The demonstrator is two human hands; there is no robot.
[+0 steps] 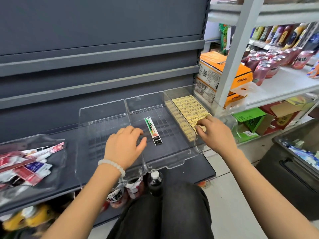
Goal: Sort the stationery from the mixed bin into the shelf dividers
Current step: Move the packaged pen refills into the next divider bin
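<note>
Three clear plastic dividers stand side by side on the dark shelf. The left divider [82, 121] holds nothing. In the middle divider [165, 163] lies one long green-and-white pen pack [152, 131] with a black end. The right divider [196, 144] is filled with rows of yellow erasers [188, 107]. My left hand [124, 145] hovers over the wall between the left and middle dividers, fingers relaxed, just left of the pen pack. My right hand [214, 131] is at the near end of the erasers, its fingers curled onto the front row.
A clear bag of red-and-white stationery packs [25, 163] lies on the shelf at the left. A dark bin [296, 152] with mixed items stands on the floor at the right. Orange cartons [222, 73] and drink cans [269, 64] fill the white rack. Bottles [155, 180] stand below the shelf.
</note>
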